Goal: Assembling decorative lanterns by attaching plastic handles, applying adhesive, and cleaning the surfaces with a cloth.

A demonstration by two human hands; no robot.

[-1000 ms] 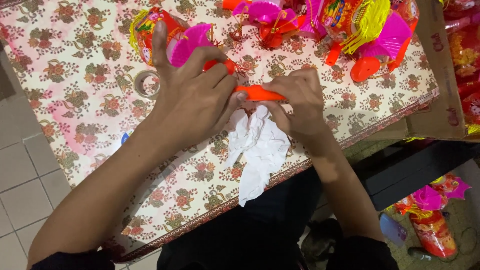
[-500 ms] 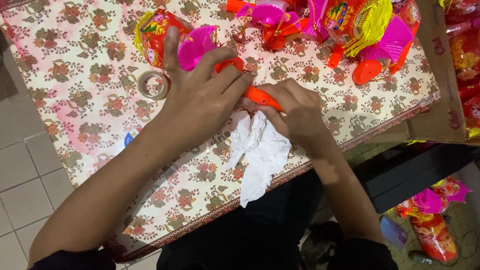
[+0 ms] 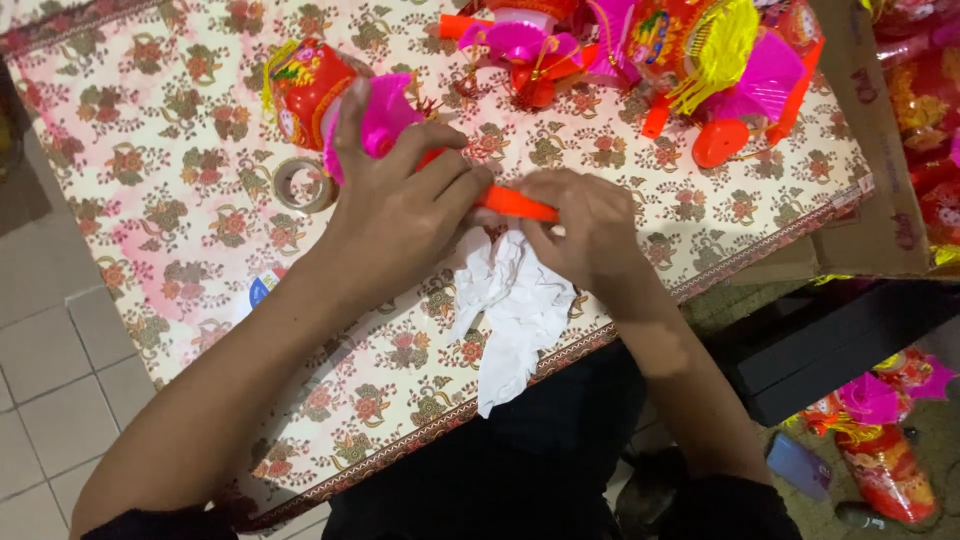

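Both hands meet over the middle of the worktop [image 3: 150, 200], which is covered in a pale cloth printed with red and green flowers. The left hand [image 3: 400, 215] is closed around the near end of a lantern toy [image 3: 340, 100] with a red and yellow body and a bright pink fan-like part; its fingers curl over the toy's orange stick [image 3: 515, 205], with one finger lifted against the pink part. The right hand [image 3: 585, 230] pinches the other end of the same orange stick, thumb and fingertips clenched on it, so the stick runs between the two hands just above the cloth. A crumpled white cloth [image 3: 515, 315] lies under the hands and hangs over the worktop's near edge. A roll of clear tape [image 3: 303, 185] sits just left of the left hand. A heap of similar pink, red and yellow lantern toys [image 3: 690, 60] is piled at the far side, beside a cardboard box [image 3: 880, 180] on the right.
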